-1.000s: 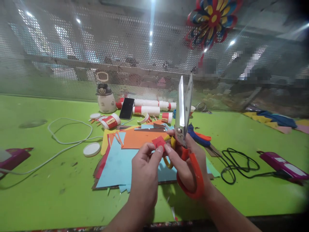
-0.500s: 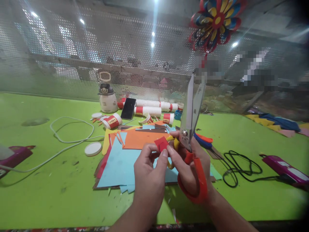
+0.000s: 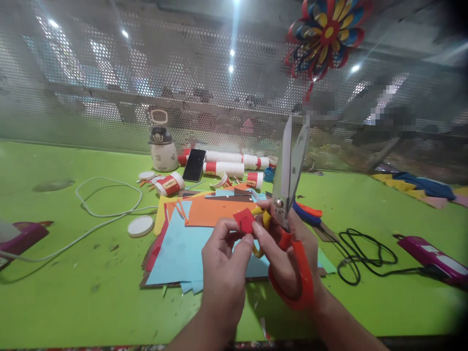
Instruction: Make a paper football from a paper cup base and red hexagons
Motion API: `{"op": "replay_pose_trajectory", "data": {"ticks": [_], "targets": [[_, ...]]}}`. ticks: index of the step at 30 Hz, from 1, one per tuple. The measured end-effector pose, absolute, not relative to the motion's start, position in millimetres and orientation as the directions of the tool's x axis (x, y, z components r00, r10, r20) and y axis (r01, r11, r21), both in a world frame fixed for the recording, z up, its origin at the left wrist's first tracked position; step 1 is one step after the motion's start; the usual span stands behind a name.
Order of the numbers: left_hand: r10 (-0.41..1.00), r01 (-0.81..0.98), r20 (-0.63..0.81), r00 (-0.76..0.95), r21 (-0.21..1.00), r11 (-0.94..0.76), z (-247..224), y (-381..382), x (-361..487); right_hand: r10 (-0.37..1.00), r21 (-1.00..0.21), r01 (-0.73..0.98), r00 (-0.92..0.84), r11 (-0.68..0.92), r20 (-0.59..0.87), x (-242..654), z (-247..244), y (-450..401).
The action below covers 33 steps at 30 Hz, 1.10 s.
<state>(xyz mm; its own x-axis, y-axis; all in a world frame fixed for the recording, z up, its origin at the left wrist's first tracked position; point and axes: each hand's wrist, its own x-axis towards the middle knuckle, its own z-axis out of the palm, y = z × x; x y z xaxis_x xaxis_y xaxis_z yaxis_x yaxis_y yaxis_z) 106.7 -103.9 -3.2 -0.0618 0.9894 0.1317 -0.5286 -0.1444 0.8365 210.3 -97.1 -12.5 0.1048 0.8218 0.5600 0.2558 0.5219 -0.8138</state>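
Between the fingertips of my left hand (image 3: 225, 265) is a small folded piece of red paper (image 3: 244, 221), held in a pinch. My right hand (image 3: 278, 253) grips a large pair of scissors (image 3: 303, 273) with red handles, its blades pointing up and slightly parted. The right thumb also touches the red paper's right edge. A yellow handle (image 3: 267, 220) shows behind the fingers; I cannot tell what it belongs to. Below both hands lies a stack of coloured sheets, with a light blue sheet (image 3: 175, 263) and an orange sheet (image 3: 208, 212) on top.
Paper cups (image 3: 170, 184), a phone (image 3: 194, 165) and a white bottle (image 3: 163, 151) stand or lie behind the stack. A white lid (image 3: 141, 226) and a pale cable (image 3: 98, 229) are at left. A black cable (image 3: 360, 261) runs to a purple power strip (image 3: 431, 256) at right.
Almost nothing has moved. The red paper has tilted slightly, and the left thumb sits a little lower, just off its lower edge.
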Motion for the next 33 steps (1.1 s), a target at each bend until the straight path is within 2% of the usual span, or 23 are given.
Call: {"op": "replay_pose_trajectory", "data": {"ticks": [6, 14, 22, 33], "targets": [[0.995, -0.470, 0.091, -0.049, 0.877, -0.103, -4.2, -103.1, 105.0, 0.814, -0.810, 0.231, 0.104, 0.539, 0.571, 207.9, -10.5, -98.9], [0.986, -0.443, 0.143, -0.086, 0.881, -0.166, -8.1, -100.4, 106.0, 0.804, -0.802, 0.255, 0.122, 0.541, 0.581, 207.1, -11.3, -96.3], [0.991, -0.416, 0.111, -0.078, 0.900, -0.133, -7.3, -100.8, 104.3, 0.790, -0.784, 0.304, 0.136, 0.541, 0.597, 208.5, -11.6, -95.3], [0.996, -0.431, 0.063, -0.056, 0.899, -0.081, -6.8, -102.6, 103.1, 0.802, -0.808, 0.199, 0.132, 0.555, 0.583, 206.3, -13.5, -95.1]]}}
